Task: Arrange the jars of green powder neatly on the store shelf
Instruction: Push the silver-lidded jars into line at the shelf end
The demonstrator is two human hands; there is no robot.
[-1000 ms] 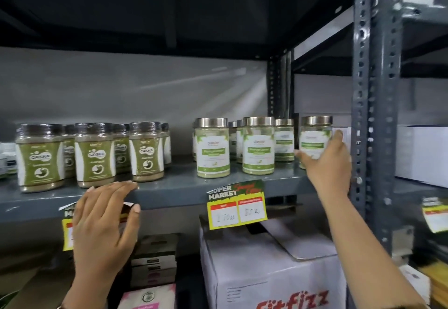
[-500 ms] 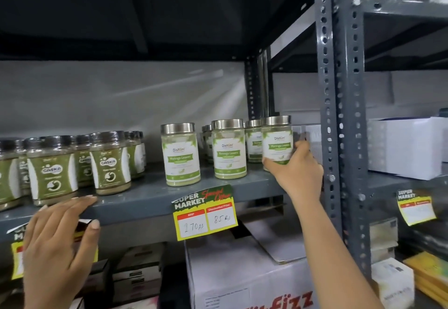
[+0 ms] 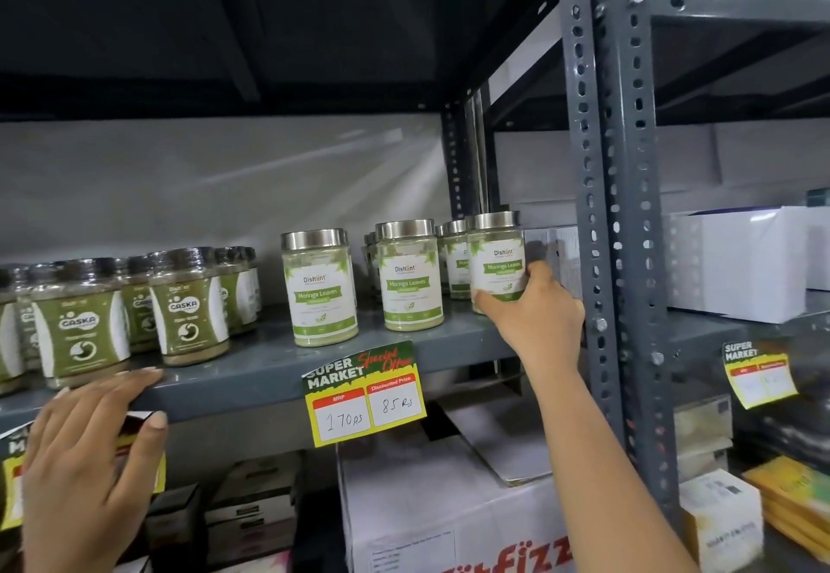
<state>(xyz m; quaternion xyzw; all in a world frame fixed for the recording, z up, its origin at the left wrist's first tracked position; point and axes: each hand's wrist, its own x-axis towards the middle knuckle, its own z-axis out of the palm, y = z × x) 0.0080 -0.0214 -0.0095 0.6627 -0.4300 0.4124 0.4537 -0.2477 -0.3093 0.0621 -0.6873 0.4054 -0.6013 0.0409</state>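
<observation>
Silver-lidded jars of pale green Moringa powder stand on the grey shelf [image 3: 269, 370]. One jar [image 3: 320, 287] stands alone at the middle, another [image 3: 408, 276] right of it, with more behind. My right hand [image 3: 534, 316] grips the rightmost jar [image 3: 496, 258] around its lower part, near the shelf's right end. My left hand [image 3: 85, 460] rests on the shelf's front edge at the left, fingers spread over the lip, holding no jar. Dark-lidded Gaska jars [image 3: 191, 307] of darker green powder are grouped at the left.
A perforated grey upright post [image 3: 611, 213] stands just right of the held jar. A yellow price tag [image 3: 366, 397] hangs from the shelf edge. White boxes [image 3: 736, 262] sit on the neighbouring shelf. A Fitfizz carton [image 3: 449, 518] and stacked boxes lie below.
The view has swung right, so the jars appear further left. My right hand has closed around the rightmost jar's lower part. My left hand stays on the shelf edge.
</observation>
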